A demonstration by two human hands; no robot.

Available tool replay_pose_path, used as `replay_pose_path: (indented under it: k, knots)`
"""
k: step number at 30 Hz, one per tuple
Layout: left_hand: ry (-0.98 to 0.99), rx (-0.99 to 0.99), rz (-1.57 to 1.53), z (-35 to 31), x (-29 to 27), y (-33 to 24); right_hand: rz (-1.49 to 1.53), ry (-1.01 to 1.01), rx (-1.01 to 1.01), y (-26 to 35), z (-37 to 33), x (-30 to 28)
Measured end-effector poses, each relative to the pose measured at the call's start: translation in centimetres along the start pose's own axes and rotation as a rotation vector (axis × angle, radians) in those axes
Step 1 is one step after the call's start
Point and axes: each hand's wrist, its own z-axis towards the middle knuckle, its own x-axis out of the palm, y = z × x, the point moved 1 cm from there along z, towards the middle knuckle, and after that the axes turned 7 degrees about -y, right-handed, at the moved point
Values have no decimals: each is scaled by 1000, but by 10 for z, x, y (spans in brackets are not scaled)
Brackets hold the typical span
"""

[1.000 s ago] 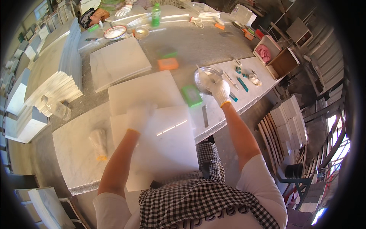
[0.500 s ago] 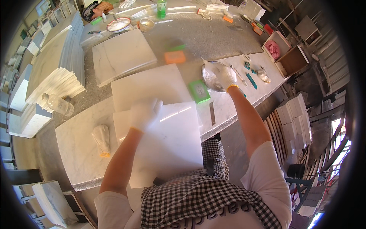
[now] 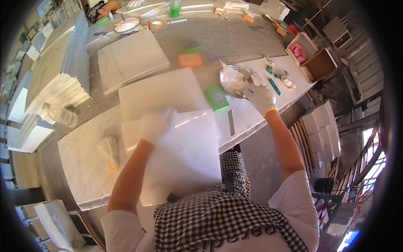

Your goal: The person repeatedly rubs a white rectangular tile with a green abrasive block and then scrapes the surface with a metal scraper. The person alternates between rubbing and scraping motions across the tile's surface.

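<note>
My left hand [image 3: 157,125], in a white glove, is at the upper edge of a glossy white slab [image 3: 191,147] in front of me. Blur hides its fingers, so I cannot tell whether it grips that edge. My gloved right hand [image 3: 262,97] is closed on a putty knife [image 3: 248,75], whose flat blade reaches over a round metal bowl [image 3: 226,86]. White material [image 3: 233,80] fills much of the bowl. A second pale slab [image 3: 161,90] lies just beyond the glossy one.
A green block [image 3: 217,98] and a steel strip [image 3: 231,122] lie left of the bowl. Beyond are an orange block [image 3: 190,60] and a veined slab [image 3: 132,59]. A spare glove [image 3: 109,153], plastic bottle [image 3: 61,114] and stacked slabs [image 3: 58,63] are on the left.
My right hand has drawn back from over the bowl to its near right side, and the putty knife blade now shows. The left hand stays at the slab's edge.
</note>
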Motion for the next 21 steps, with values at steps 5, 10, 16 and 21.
replay_pose_path:
  k: [5,10,16,21]
  knots:
    - [-9,7,-4,-4,6,7,77,10,79,-1,-14,-3]
    - [-2,10,15,0,1,2,203,10,102,2,-11,3]
    - [15,31,-11,6,-9,-5,390,1,132,-14,-5,13]
    - [-10,32,-25,6,-14,-11,700,79,261,-31,0,33]
